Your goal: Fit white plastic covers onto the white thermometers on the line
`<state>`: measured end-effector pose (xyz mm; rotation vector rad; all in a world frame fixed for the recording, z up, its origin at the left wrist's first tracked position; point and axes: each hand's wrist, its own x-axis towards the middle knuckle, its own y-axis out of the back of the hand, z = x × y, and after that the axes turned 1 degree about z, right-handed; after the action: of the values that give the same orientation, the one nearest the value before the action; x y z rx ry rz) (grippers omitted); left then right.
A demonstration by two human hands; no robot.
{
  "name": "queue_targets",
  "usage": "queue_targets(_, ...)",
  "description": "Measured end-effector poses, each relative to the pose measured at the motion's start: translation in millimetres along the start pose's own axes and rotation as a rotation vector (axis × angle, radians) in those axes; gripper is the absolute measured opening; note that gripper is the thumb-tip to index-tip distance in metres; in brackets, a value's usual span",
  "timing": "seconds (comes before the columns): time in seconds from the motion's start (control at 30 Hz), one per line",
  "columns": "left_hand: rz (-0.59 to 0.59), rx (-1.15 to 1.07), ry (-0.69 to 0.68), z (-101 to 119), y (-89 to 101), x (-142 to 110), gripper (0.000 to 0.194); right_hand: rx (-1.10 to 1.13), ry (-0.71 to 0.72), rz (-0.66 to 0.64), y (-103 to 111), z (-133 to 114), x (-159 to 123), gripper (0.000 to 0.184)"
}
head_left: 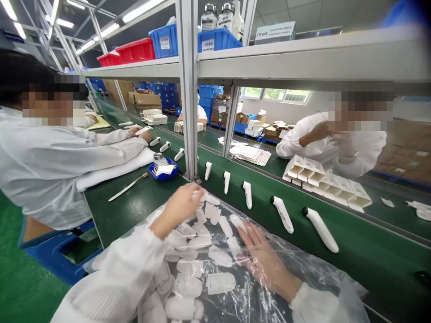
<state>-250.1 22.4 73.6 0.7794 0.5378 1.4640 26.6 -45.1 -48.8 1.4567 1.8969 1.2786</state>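
A clear plastic bag (pixel 286 260) lies on the green bench in front of me, with several small white plastic covers (pixel 220 282) on it. My left hand (pixel 180 206) is at the far edge of the pile, its fingers curled around one white cover (pixel 210 198). My right hand (pixel 262 260) lies under a fold of the clear plastic, fingers stretched out flat toward the covers. Just beyond the bag, several white handheld thermometer bodies (pixel 319 229) lie in a row on the green conveyor belt (pixel 370 251).
A person in a white coat (pixel 50 166) sits at my left, hands on the belt, beside a small blue tray (pixel 164 170) and a white stick (pixel 128 187). Across the belt another person (pixel 336 143) sits behind rows of open white cartons (pixel 330 181). A metal post (pixel 189 89) carries shelves with blue and red bins.
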Motion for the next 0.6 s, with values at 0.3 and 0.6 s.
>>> queue_targets(0.3,0.05,-0.102,0.236,-95,-5.0,77,0.032,0.093,0.155,-0.229,-16,-55,91,0.081)
queue_targets(0.6,0.078,-0.497,0.094,-68,15.3,69,0.044,0.166,0.328,0.134,-36,-93,155,0.075)
